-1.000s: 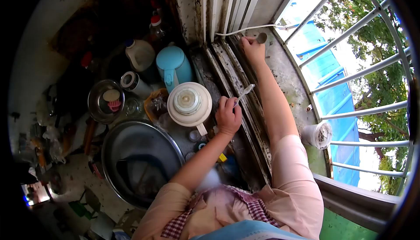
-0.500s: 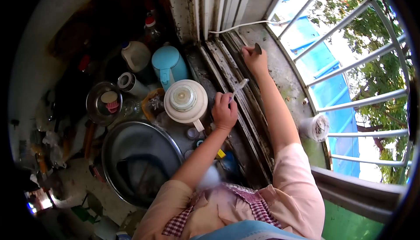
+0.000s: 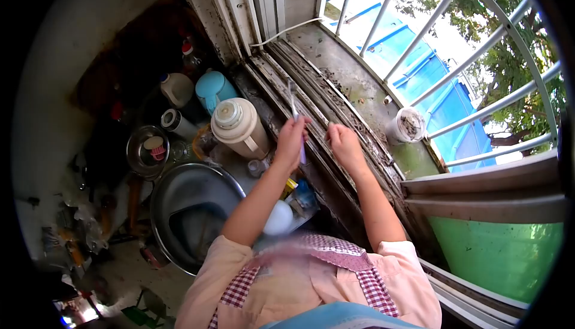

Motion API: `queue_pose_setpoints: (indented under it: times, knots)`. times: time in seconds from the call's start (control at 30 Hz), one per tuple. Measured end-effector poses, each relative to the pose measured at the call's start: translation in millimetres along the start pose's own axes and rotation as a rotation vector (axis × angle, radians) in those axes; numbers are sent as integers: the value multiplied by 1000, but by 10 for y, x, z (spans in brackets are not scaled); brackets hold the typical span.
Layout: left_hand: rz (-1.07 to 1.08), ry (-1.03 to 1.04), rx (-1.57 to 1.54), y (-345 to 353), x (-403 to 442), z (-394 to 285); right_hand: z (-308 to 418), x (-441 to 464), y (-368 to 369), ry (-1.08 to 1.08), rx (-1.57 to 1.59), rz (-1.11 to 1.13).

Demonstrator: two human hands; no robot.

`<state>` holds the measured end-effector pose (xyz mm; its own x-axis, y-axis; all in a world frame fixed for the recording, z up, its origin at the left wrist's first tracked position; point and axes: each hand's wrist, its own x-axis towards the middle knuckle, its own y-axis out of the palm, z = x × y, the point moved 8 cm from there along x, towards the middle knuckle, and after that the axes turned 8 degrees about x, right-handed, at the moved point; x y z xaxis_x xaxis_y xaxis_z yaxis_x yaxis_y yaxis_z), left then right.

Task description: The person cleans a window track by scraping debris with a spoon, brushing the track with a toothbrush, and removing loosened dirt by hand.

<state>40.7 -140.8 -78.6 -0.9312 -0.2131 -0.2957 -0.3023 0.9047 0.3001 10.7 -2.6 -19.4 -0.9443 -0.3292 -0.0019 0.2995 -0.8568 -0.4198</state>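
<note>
My left hand [image 3: 291, 140] is closed around a toothbrush [image 3: 294, 106] with a pale neck and a purple handle end. Its head points away from me over the dirty window track [image 3: 272, 68]. My right hand [image 3: 345, 146] is closed just above the track's rails, to the right of the left hand. What its fingers hold is mostly hidden; only a small tip shows near the thumb. Dark grime lies along the grooves and on the outer sill [image 3: 365, 86].
Left of the track stand a beige thermos [image 3: 242, 131], a blue kettle [image 3: 212, 89], a steel bowl [image 3: 136, 155] and a large metal basin [image 3: 157, 200]. A plastic tub [image 3: 407, 126] of debris sits on the sill beside white window bars [image 3: 395, 53]. Green glass [image 3: 491, 254] is at lower right.
My right hand has drawn back toward me along the track, and the dark rounded piece seen in it is now out of sight. The toothbrush has swung to point away. The view has shifted.
</note>
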Motion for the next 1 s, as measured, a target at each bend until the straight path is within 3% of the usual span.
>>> queue_pose_setpoints:
  times: [0.1,0.17,0.2,0.3,0.4,0.5,0.53,0.57,0.63,0.67,0.77,0.83,0.93,1.0]
  knots:
    - [115,-38,-196,364,-397,-91,-151,-224,246,175,135,133]
    - [118,-46,-195,374,-400,53,-219,-320,339,83,90,160]
    - [110,-35,-212,361,-372,97,-160,-414,353,233,99,264]
    - [80,-36,-238,316,-338,128,93,-520,203,-73,38,53]
    - [62,-65,-250,354,-365,62,183,-587,250,-148,6,25]
    - [-9,-18,-45,386,-318,24,135,-494,264,-84,4,-23]
    - [-40,107,81,323,-213,15,73,-414,238,-45,-20,-27]
    - [-133,183,361,205,-174,-31,22,-333,209,-4,-44,-29]
    - [-327,330,922,15,-135,-223,161,-59,23,-196,-89,-224]
    - [-404,447,1023,-30,-155,-274,96,158,-29,-106,-155,-194]
    - [-431,436,1065,-131,15,-261,130,874,-63,-124,-171,-250]
    - [-522,568,1059,-170,62,-241,-166,1556,114,-177,20,-223]
    - [-550,736,955,-229,50,-225,-186,2000,348,84,204,-110]
    - [-538,710,977,-261,79,-175,-173,2124,525,193,398,-56]
